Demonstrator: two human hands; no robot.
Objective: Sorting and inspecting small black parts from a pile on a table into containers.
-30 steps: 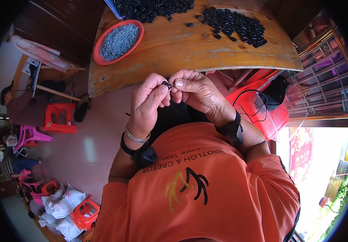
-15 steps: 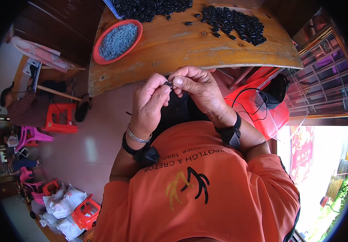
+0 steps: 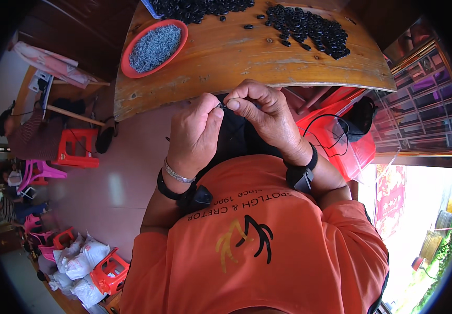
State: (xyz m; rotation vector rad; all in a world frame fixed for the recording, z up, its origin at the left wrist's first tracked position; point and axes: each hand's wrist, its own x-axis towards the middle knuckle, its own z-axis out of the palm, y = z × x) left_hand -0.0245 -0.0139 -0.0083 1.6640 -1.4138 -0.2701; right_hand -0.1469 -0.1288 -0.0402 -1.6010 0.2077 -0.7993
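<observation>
Just off the table's near edge, my two hands meet above my lap. My left hand (image 3: pixel 195 135) is closed, thumb against forefinger, on a small black part (image 3: pixel 221 105) of which only a bit shows. Close against its right side, my right hand (image 3: pixel 266 116) pinches with thumb and forefinger; whatever lies between those tips is too small to make out. An orange-red bowl (image 3: pixel 126 64) filled with small grey screw-like metal pieces (image 3: pixel 155 48) stands on the wooden table (image 3: pixel 210 70). Farther right lies a pile of black rounded parts (image 3: pixel 315 32).
Another black heap (image 3: pixel 200 8) lies at the table's far side by a blue-edged tray (image 3: pixel 150 8). A red plastic chair (image 3: pixel 359 149) with a cable is on my right. Red stools (image 3: pixel 76 148), white sacks (image 3: pixel 82 264) and seated people are to the left.
My hands have shifted slightly, and the left has turned so that less of the black part shows. The right fingertips remain close beside it. The view has tilted a little.
</observation>
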